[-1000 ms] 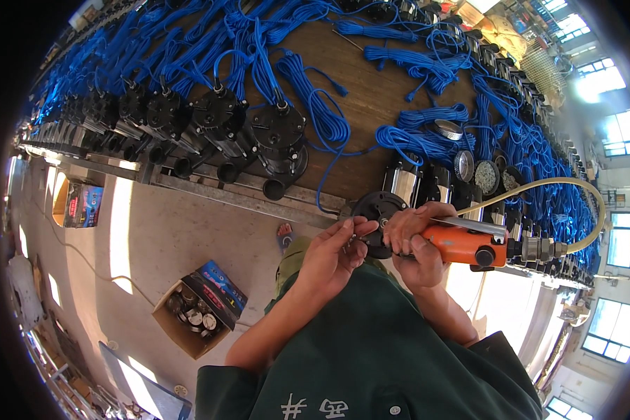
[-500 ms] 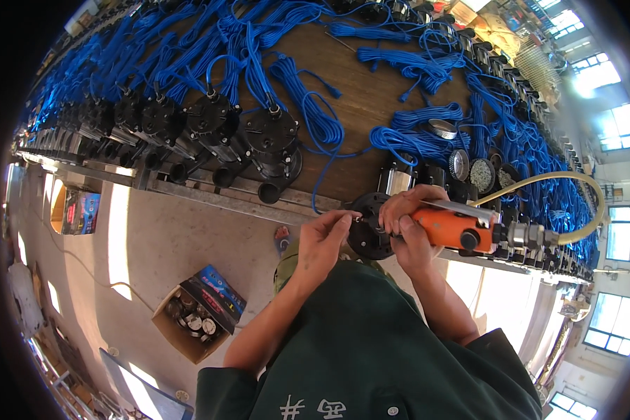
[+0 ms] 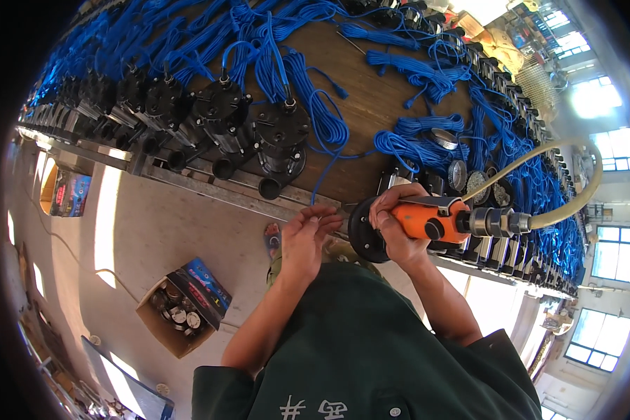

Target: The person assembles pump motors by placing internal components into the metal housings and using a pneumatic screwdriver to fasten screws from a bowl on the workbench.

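My right hand [image 3: 401, 234] is wrapped round an orange air-powered driver [image 3: 434, 221], held level with its pale hose [image 3: 572, 210] looping back to the right. Beyond those fingers a black round pump cover [image 3: 362, 229] stands at the bench edge, close to the tool's front end, which my hand hides. Just left of the cover, my left hand [image 3: 306, 234] has its fingers curled together; whatever is between them is too small to make out. A blue cable [image 3: 320, 183] runs from the bench down behind that hand.
Black pumps [image 3: 280, 136] line the bench edge on the left, with bundled blue cables [image 3: 318, 105] behind. Small dishes of metal parts [image 3: 477, 180] sit right of centre. On the floor stand an open carton [image 3: 157, 327] holding parts and another carton [image 3: 70, 194].
My left hand has drawn back left, away from the cover. My right hand and the driver have shifted slightly left and up, and the cover looks more tilted. My view has shifted slightly.
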The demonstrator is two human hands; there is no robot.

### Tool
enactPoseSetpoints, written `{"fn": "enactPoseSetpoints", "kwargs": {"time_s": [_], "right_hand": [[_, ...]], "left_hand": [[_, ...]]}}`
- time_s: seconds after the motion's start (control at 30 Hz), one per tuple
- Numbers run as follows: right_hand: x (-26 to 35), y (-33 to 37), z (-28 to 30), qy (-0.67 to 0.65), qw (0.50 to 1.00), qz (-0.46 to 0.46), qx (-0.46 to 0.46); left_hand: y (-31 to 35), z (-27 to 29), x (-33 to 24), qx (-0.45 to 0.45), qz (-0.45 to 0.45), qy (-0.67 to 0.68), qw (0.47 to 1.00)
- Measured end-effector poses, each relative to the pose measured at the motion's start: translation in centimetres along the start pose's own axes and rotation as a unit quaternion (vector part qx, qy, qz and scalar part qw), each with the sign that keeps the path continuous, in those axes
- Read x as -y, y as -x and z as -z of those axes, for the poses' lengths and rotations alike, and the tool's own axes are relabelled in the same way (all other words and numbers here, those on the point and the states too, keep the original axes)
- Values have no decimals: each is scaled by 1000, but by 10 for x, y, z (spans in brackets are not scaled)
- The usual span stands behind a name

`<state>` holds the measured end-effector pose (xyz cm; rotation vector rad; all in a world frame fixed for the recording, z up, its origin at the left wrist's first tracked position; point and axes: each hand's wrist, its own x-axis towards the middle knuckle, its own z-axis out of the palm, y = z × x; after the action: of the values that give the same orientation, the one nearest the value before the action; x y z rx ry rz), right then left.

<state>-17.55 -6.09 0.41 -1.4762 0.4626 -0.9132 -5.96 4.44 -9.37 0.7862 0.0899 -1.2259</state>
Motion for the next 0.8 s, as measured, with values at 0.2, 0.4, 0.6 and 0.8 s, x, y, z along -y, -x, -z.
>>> {"fn": "enactPoseSetpoints", "kwargs": {"time_s": [0.2,0.4,0.6,0.8], "right_hand": [[0,-3,1,29,999,20,-4],[28,-3,-9,-108,991,60,-58],[40,1,0,-137,979,97,-113],[48,4,17,-176,968,116,-139]], "left_hand": [[12,-16,-14,8,57,11,998],[17,-26,-14,27,85,-12,996],[26,-58,-24,83,96,-10,992],[27,-71,-17,94,116,-37,988]]}}
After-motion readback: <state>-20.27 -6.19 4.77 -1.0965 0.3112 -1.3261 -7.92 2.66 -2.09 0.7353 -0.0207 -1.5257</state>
